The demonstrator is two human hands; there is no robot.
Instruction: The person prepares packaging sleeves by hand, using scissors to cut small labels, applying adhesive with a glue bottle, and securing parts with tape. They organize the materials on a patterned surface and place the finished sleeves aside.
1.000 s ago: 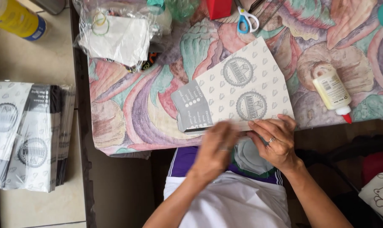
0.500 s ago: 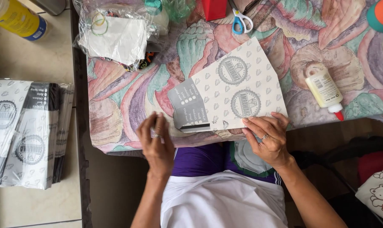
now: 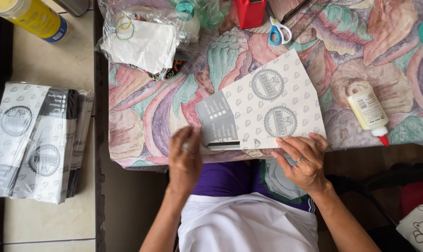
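A flat white printed paper packet with grey round stamps and a grey panel lies tilted on the floral tablecloth, its lower edge at the table's near side. My left hand rests flat at the packet's lower left corner, fingers together, a ring on one finger. Over at the lower right edge, my right hand presses the packet with its fingertips, also ringed. Neither hand grips anything.
A white glue bottle with a red tip lies right of the packet. Blue-handled scissors, a red box and a plastic bag of white items sit at the back. A stack of printed packets and a yellow can lie left.
My left hand has moved left from beside the right hand to the packet's lower left corner. The packet has shifted slightly and lies flatter.
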